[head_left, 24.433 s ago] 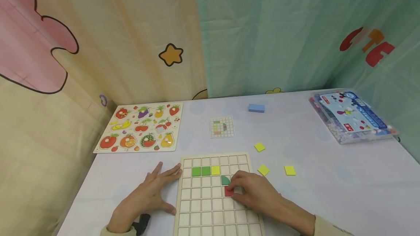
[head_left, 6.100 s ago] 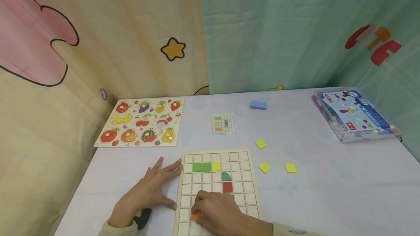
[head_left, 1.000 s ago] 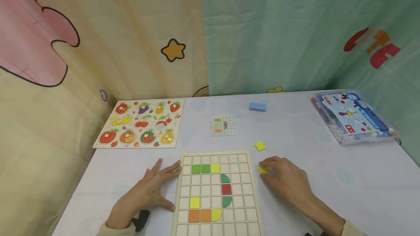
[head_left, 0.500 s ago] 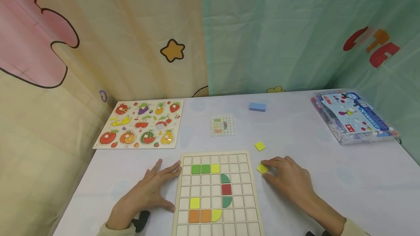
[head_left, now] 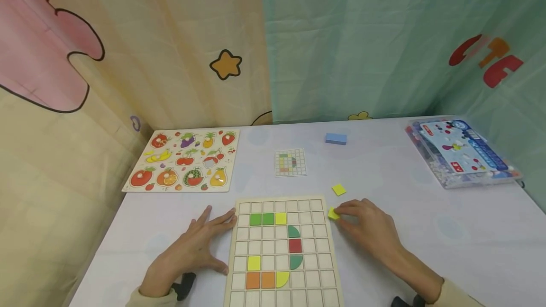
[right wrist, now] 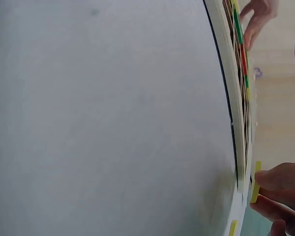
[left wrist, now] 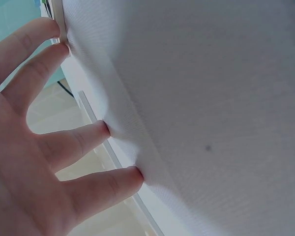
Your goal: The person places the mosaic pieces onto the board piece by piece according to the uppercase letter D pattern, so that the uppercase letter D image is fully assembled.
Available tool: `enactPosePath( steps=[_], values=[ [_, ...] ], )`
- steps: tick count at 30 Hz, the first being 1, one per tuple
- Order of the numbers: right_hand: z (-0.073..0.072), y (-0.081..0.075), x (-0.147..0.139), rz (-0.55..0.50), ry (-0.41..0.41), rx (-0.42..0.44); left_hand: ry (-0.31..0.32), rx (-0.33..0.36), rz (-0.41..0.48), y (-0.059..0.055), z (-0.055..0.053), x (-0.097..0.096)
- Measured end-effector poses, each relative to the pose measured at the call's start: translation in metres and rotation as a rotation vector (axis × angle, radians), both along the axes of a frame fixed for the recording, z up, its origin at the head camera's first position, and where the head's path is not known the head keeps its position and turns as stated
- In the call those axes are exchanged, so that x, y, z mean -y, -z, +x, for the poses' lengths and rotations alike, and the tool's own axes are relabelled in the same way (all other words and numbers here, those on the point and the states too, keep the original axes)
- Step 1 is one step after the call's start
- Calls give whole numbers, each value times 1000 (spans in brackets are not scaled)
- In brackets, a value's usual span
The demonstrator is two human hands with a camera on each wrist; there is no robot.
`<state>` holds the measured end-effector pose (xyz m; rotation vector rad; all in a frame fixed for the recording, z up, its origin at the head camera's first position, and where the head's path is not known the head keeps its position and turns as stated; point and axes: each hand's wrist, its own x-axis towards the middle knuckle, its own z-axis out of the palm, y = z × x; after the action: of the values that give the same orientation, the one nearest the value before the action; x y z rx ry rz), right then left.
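Observation:
My right hand (head_left: 372, 229) pinches a yellow square tile (head_left: 333, 213) between thumb and fingers, just off the right edge of the wooden grid board (head_left: 313, 278). In the right wrist view the tile (right wrist: 256, 182) stands on edge between the fingertips. The left hand (head_left: 194, 252) lies spread at the board's left side, fingertips and thumb at its edge; in the left wrist view its fingers (left wrist: 103, 191) are spread against the white cloth. Set in the board are green squares (head_left: 261, 219), yellow squares (head_left: 254, 263), orange squares (head_left: 260, 280), a red square (head_left: 295, 245), green quarter-rounds (head_left: 295, 262) and a yellow quarter-round (head_left: 282, 279).
A loose yellow tile (head_left: 339, 189) lies beyond the right hand. Behind the board is a small pattern card (head_left: 290, 162), and a blue block (head_left: 336, 139) sits farther back. A fruit puzzle (head_left: 181, 161) occupies the back left, a clear plastic case (head_left: 462, 150) the back right.
The right hand has drawn the yellow tile leftward, up to the board's edge. Over the longer span, orange, yellow and green pieces were added to the board. The left hand stays put.

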<state>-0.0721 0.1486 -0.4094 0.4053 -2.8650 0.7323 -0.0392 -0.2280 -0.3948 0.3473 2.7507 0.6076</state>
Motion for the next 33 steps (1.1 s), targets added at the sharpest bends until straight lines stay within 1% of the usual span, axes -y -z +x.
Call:
enactPosePath(
  steps=[3, 5, 8, 10, 14, 18, 23, 27, 33],
  values=[
    [0, -1, 13, -33, -20, 9, 0, 3, 5, 0, 0, 0],
    [1, -2, 23, -44, -32, 30, 0, 5, 9, 0, -1, 0],
    [2, -3, 40, -49, -74, 57, 0, 7, 11, 0, -1, 0],
    [3, -4, 51, -42, -121, 67, -2, 8, 13, 0, -1, 0],
    [5, -5, 73, -41, -245, 57, -1, 5, 11, 1, -1, 0],
    [8, -8, 92, -57, -358, 82, -4, 8, 7, 0, -1, 0],
    [13, -10, 116, -51, -465, 97, -13, 16, 1, 0, -1, 0],
    [16, -9, 132, -24, -521, 92, -17, 19, 0, 0, -2, 0],
    [16, -5, 142, 44, -546, 83, -19, 15, 8, 0, -1, 0]
  ],
)
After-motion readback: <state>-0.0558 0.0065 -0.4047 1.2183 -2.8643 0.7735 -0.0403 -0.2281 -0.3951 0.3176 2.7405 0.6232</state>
